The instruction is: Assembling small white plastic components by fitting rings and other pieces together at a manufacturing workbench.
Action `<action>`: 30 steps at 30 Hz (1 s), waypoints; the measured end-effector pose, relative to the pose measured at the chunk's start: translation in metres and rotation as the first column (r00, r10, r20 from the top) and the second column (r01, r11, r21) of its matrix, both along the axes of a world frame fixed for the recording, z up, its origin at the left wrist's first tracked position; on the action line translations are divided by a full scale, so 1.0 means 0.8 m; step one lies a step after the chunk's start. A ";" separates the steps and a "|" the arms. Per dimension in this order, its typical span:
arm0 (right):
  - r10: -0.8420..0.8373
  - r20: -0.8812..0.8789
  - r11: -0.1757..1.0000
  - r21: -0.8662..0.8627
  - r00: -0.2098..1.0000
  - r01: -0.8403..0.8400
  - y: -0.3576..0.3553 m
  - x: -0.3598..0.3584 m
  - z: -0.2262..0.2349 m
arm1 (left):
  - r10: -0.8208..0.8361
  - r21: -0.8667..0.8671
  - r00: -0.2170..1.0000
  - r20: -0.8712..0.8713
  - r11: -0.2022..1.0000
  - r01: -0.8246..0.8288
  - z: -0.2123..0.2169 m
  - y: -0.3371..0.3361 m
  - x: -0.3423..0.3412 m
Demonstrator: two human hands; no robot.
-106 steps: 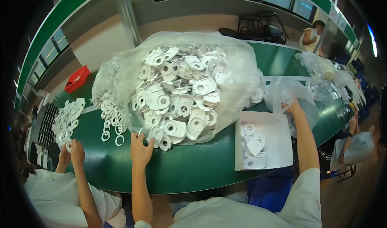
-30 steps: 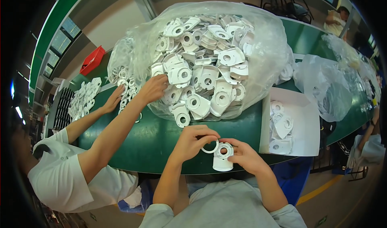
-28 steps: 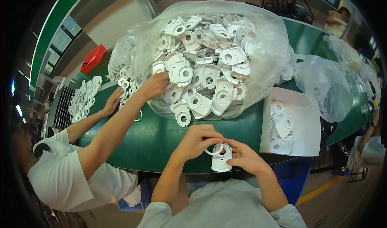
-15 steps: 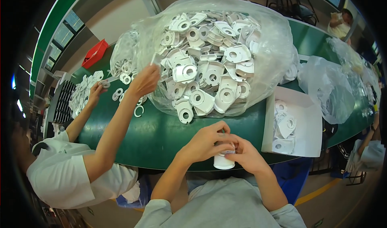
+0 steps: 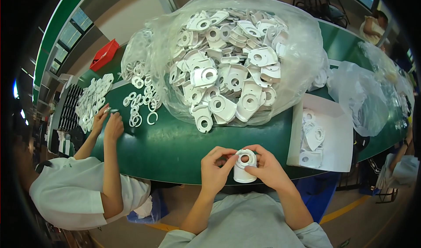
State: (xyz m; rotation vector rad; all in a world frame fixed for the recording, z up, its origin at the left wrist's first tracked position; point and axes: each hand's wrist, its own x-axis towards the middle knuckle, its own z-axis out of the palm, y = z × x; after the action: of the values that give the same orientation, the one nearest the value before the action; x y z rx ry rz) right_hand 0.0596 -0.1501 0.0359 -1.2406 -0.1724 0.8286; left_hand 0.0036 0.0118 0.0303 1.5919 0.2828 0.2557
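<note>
While my left hand (image 5: 216, 168) and right hand (image 5: 268, 166) pinch the white holed part (image 5: 244, 173) at the near edge of the tabletop (image 5: 171, 149), they partly hide its sides. I cannot see its underside.

You are holding a part (image 5: 244, 175) between your left hand (image 5: 215, 169) and your right hand (image 5: 272, 170) at the near edge of the table (image 5: 175, 158), and straight beyond it a bag (image 5: 305, 42) is lying with a heap of pieces (image 5: 217, 102) in it. On your right a box (image 5: 337, 134) is sitting with some pieces inside, while a second bag (image 5: 357, 101) is lying behind it, further right. On your left, loose rings (image 5: 139, 100) are lying beside the first bag, a pile (image 5: 94, 98) is lying left of them, and a tray (image 5: 104, 56) is resting behind that pile.
</note>
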 end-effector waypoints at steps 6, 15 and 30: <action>-0.032 -0.290 0.956 0.269 0.956 0.114 -0.002 -0.001 -0.002 | 0.039 -0.258 0.993 -0.112 0.964 -0.067 0.007 0.012 0.003; -0.027 -0.206 0.959 0.272 0.978 0.083 -0.004 0.000 -0.009 | 0.050 -0.227 0.998 -0.032 0.972 -0.056 0.015 0.005 0.008; 0.035 -0.200 0.956 0.292 0.979 0.025 -0.005 0.003 -0.013 | -0.025 -0.204 0.995 -0.093 0.979 0.006 0.005 0.008 0.010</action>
State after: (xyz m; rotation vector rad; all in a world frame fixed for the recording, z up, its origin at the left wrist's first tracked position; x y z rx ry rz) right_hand 0.0622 -0.1539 0.0251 -0.8716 -0.1276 0.8934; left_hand 0.0113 0.0179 0.0340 1.4050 0.3591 0.1337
